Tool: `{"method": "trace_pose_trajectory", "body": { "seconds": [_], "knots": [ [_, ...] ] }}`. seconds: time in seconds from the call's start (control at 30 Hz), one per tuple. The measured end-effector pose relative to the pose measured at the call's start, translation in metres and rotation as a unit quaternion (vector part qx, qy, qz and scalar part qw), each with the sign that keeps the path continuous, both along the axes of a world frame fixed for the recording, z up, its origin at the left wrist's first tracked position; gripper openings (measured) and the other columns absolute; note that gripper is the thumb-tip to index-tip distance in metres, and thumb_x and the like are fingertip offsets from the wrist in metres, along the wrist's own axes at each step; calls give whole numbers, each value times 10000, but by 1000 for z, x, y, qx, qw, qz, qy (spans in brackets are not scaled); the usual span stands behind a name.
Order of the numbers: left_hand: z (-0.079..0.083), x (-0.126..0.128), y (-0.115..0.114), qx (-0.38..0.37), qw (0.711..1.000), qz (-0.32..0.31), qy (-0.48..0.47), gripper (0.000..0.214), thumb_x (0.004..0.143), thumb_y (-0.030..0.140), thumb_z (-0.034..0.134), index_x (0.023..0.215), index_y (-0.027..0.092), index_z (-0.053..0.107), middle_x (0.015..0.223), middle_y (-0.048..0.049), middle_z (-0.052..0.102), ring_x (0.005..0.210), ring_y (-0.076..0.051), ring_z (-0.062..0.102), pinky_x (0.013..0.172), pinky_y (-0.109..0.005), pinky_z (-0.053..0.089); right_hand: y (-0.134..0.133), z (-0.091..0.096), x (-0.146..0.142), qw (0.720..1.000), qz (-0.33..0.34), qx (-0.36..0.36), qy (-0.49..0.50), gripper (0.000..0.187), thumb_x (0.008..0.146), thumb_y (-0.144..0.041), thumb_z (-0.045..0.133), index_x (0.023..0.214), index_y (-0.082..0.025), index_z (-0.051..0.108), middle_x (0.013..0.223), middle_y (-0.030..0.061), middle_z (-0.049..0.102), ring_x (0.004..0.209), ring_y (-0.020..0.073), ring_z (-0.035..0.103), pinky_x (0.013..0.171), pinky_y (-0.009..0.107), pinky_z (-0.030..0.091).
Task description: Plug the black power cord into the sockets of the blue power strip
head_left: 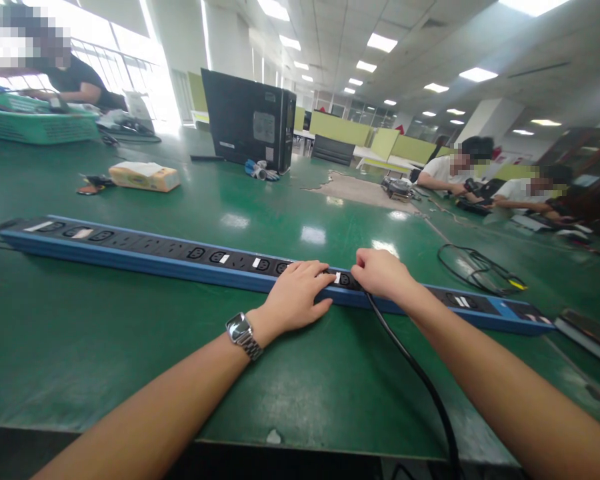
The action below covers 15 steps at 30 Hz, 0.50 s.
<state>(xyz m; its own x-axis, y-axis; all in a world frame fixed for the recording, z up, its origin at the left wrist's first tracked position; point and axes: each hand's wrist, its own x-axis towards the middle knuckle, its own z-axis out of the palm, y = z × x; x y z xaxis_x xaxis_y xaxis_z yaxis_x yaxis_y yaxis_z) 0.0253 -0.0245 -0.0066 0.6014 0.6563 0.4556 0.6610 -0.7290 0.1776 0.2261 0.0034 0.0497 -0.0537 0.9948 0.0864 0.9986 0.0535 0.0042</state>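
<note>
A long blue and black power strip (pixel 150 248) lies across the green table, with a row of sockets and several small white labels on its top. My left hand (pixel 300 293), a watch (pixel 240 333) on its wrist, rests on the middle of the strip with its fingers stretched over the far edge. Just right of it, my right hand (pixel 380 272) is closed over the strip around the end of a thick black power cord (pixel 415 363). The cord's plug is hidden by the fingers, so I cannot tell whether it sits in a socket. From my hand the cord drops over the table's near edge.
Behind the strip stand a black computer tower (pixel 245 120), gloves (pixel 263 171) and a tissue pack (pixel 144 177). A green basket (pixel 40 125) is far left. A coiled black cable (pixel 473 267) lies at right. Other people sit at the table's far left and far right.
</note>
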Motion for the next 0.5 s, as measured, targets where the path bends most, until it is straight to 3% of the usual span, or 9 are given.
{"method": "trace_pose_trajectory", "body": {
  "seconds": [0.23, 0.37, 0.5],
  "knots": [
    [-3, 1, 1, 1, 1000, -7, -13, 419, 815, 344, 586, 1214, 216, 582, 1289, -91, 549, 1215, -271, 462, 1044, -438, 327, 1, -13, 18, 997, 31, 19, 65, 190, 811, -327, 486, 730, -201, 602, 710, 26, 642, 663, 138, 529, 590, 235, 319],
    [-1, 1, 0, -6, 998, -5, -57, 347, 820, 304, 581, 1150, 202, 614, 1222, -80, 590, 1175, -256, 483, 1023, -426, 349, 0, -17, 26, 992, 42, 8, 115, 412, 874, -497, 395, 650, -203, 576, 650, 23, 610, 621, 138, 510, 575, 243, 304],
    [5, 6, -10, -19, 992, -6, -121, 241, 843, 262, 542, 1046, 183, 647, 1068, -81, 645, 1061, -248, 530, 953, -427, 394, -2, -35, 47, 983, -53, 118, 133, 470, 903, -506, 325, 660, -200, 587, 682, 43, 628, 647, 152, 522, 579, 252, 292]
  ]
}}
